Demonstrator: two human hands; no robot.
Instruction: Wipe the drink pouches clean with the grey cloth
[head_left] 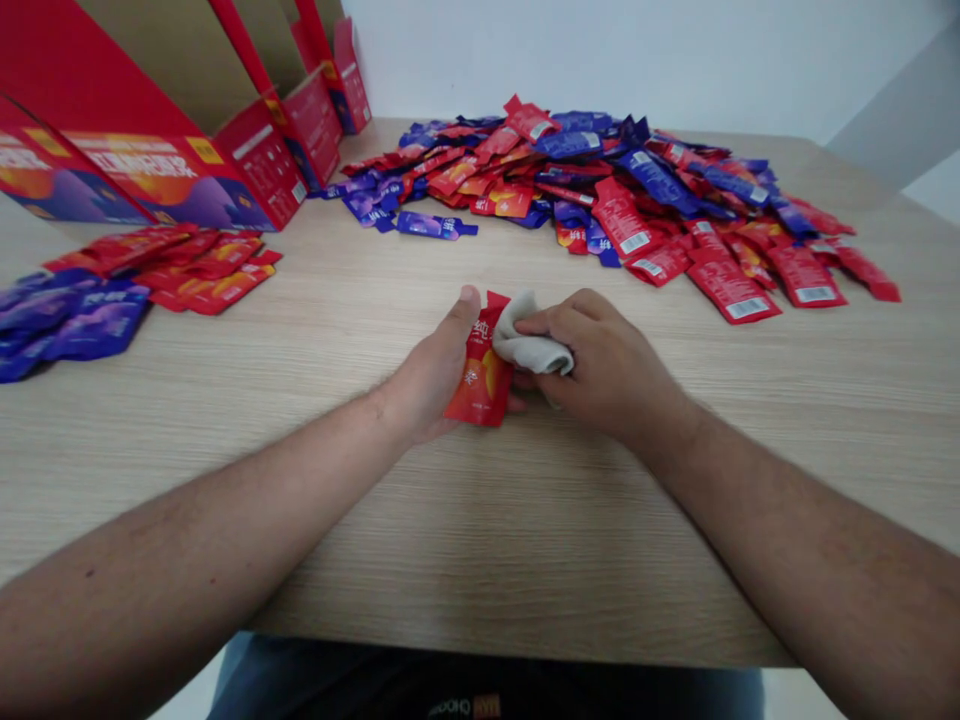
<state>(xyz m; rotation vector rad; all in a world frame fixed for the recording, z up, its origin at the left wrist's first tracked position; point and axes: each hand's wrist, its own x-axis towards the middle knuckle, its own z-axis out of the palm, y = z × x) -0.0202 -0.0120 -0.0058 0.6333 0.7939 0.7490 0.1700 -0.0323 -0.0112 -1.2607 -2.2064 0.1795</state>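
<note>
Red foil shows between the two hands: a single red pouch [478, 395] is above the near part of the bench [525, 540], printed face up. The left hand [435, 380] is partly closed, pinching it with the thumb along one edge and fingertips beneath. The right hand [619, 365] is closed around a bunched pale cloth [531, 350], which touches the pouch's right side, so wiping looks underway and unfinished. At left, a red group [225, 270] and a purple group [86, 315] seem set apart by colour, beside the printed cartons [180, 170]. Farther back, the big mixed heap [652, 185] lies loose, seemingly unsorted; whether its pouches are wiped, I cannot tell.
</note>
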